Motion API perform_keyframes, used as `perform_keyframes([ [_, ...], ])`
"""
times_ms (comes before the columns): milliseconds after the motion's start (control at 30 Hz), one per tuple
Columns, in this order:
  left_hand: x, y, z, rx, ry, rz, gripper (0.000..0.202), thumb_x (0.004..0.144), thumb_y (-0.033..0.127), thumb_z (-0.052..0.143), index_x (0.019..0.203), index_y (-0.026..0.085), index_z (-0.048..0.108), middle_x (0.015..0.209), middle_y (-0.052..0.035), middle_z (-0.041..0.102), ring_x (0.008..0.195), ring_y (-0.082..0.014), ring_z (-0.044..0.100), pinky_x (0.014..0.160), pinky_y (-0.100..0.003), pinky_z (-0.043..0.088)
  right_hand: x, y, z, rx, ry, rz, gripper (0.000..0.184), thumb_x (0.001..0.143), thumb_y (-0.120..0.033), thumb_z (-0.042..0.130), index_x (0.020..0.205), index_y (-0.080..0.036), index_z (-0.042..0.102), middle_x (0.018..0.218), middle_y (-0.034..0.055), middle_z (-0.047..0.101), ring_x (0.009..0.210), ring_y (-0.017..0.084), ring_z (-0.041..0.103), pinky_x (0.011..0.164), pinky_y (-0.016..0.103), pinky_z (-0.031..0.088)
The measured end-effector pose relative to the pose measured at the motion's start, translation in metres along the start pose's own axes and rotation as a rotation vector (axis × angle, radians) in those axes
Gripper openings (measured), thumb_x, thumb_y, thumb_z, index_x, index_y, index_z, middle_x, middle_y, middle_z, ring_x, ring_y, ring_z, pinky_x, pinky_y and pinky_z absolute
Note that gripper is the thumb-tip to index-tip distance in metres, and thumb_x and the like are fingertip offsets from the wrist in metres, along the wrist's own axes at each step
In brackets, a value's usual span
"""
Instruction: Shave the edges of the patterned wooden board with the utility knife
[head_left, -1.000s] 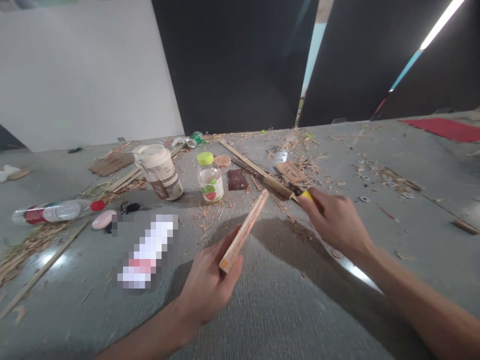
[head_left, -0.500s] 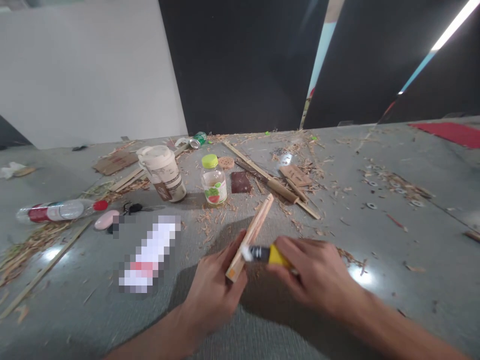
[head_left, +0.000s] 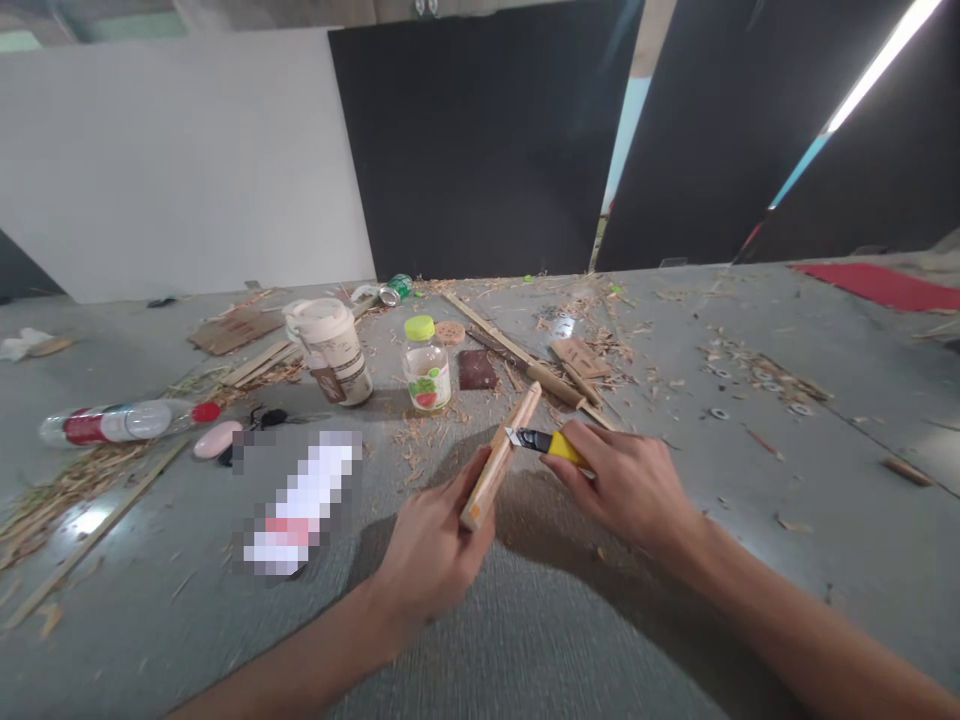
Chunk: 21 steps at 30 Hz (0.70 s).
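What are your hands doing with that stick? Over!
Left hand: closed around pale rectangular wooden stick. Right hand: gripping yellow-and-black utility knife, blade at stick's side. Transparent bottle with lime-green cap: upright, apart from stick, not blocking.

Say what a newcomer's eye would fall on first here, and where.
Probably the yellow-handled knife in the right hand, its blade at the wooden stick gripped by the left hand, near the middle. Next, perhaps, the bottle with the lime-green cap, standing beyond the left hand, and the flat red piece at far right.
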<state>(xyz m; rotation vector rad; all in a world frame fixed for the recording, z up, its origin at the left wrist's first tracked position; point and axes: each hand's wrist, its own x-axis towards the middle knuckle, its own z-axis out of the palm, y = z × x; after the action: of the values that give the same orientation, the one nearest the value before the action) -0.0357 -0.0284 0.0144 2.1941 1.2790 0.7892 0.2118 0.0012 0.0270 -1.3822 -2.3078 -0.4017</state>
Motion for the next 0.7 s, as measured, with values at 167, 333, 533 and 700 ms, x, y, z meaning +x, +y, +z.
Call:
perform_keyframes([
  [167,-0.013,-0.001,0.0,0.019,-0.041,0.019,0.06,0.097,0.031,0.043,0.155,0.016,0.04,0.103,-0.0089,0.074,0.078,-0.0204,0.07,0.072,-0.033,0.057,0.008,0.041,0.0,-0.021,-0.146,0.378,0.049,0.102,-0.058,0.032,0.082,-0.021,0.057,0.063,0.0042,0.061,0.049,0.015,0.042,0.053,0.029,0.016],
  [333,-0.022,-0.004,0.002,0.003,-0.084,0.09,0.061,0.097,0.03,0.041,0.155,0.013,0.039,0.096,-0.0084,0.072,0.065,-0.0162,0.061,0.064,-0.03,0.052,0.008,0.1,-0.004,0.0,0.055,0.654,0.043,0.1,-0.05,0.036,0.066,-0.024,0.043,0.053,0.002,0.046,0.049,0.015,0.034,0.056,0.031,0.019],
  [533,-0.014,-0.004,-0.005,-0.031,-0.04,0.062,0.056,0.099,0.029,0.042,0.153,0.017,0.042,0.095,-0.0053,0.074,0.072,-0.018,0.066,0.058,-0.028,0.048,0.013,0.055,-0.001,0.234,0.032,0.396,0.041,0.101,-0.051,0.039,0.07,-0.024,0.038,0.054,-0.0039,0.041,0.05,0.013,0.037,0.056,0.028,0.025],
  [700,-0.014,-0.008,-0.005,-0.061,-0.005,0.074,0.054,0.098,0.026,0.045,0.151,0.018,0.045,0.115,-0.0084,0.073,0.09,-0.0217,0.072,0.074,-0.034,0.058,0.008,0.024,-0.001,0.363,0.0,0.129,0.032,0.102,-0.043,0.044,0.076,-0.024,0.04,0.058,-0.0057,0.041,0.049,0.011,0.037,0.054,0.027,0.025],
])
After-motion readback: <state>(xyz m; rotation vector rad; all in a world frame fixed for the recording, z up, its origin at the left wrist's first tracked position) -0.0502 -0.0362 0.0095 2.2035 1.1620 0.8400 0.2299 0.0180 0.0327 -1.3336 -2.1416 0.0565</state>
